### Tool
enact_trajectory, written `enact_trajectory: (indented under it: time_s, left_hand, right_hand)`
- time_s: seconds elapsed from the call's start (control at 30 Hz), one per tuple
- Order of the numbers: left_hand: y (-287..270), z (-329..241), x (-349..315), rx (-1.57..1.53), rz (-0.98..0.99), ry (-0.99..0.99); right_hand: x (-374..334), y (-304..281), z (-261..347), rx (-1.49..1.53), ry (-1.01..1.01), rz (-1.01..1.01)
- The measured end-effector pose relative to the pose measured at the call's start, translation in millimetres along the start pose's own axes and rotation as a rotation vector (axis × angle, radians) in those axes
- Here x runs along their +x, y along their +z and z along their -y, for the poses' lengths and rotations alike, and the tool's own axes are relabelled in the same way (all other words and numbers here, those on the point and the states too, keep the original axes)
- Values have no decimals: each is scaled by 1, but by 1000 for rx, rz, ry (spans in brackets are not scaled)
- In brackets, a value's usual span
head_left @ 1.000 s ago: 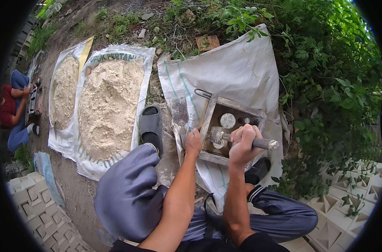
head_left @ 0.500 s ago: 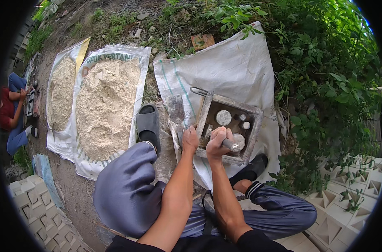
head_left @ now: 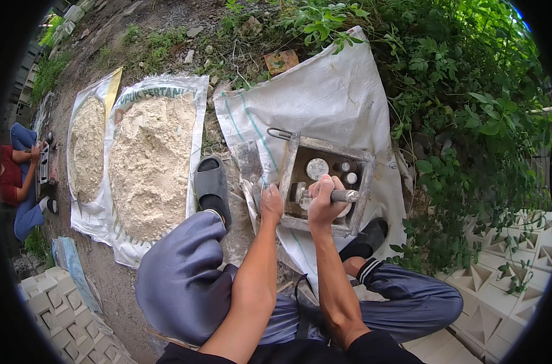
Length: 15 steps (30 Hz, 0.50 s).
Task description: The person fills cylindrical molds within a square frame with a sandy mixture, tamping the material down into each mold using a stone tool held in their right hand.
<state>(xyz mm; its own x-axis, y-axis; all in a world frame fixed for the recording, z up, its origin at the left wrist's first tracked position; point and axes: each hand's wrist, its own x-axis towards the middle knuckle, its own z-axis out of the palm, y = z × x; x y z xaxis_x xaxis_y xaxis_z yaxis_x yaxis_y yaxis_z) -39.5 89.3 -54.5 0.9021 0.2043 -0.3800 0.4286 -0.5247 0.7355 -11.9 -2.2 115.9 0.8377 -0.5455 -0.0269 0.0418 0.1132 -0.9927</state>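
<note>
My right hand [head_left: 326, 203] is wrapped round the handle of a hammer [head_left: 347, 196]. The handle's butt points right, and a pale, dusty head shows left of the fist. Below it lies a dusty square wooden frame mould [head_left: 364, 188] with round pieces inside, among them a large pale disc [head_left: 317, 168] and smaller pegs [head_left: 350, 178]. My left hand [head_left: 271, 203] is closed beside the mould's left side; what its fingers hold is hidden. A flat, worn grey plate [head_left: 248, 159] lies just beyond it. A metal loop handle [head_left: 280, 133] sticks out at the mould's far left corner.
A white woven sack [head_left: 312, 91] lies under the mould. To the left, pale powder [head_left: 154, 164] is heaped on opened sacks. Patterned cream blocks [head_left: 500, 261] stand at lower right, with leafy plants [head_left: 452, 121] above. Another person [head_left: 21, 170] sits at far left.
My right fist has turned, so the hammer's handle now points more level to the right instead of down and right. The left hand stays by the mould. The whole view has shifted slightly.
</note>
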Motion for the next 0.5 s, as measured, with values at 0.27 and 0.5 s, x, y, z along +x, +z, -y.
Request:
enact_trajectory:
  time_s: [0.27,0.5]
  left_hand:
    - [6,-5,5,-28,-42,126]
    - [3,9,5,-105,-16,-29]
  right_hand:
    - [-29,-21,-47,-134,-210,62]
    - [-37,-8,35,-32,-162,-4]
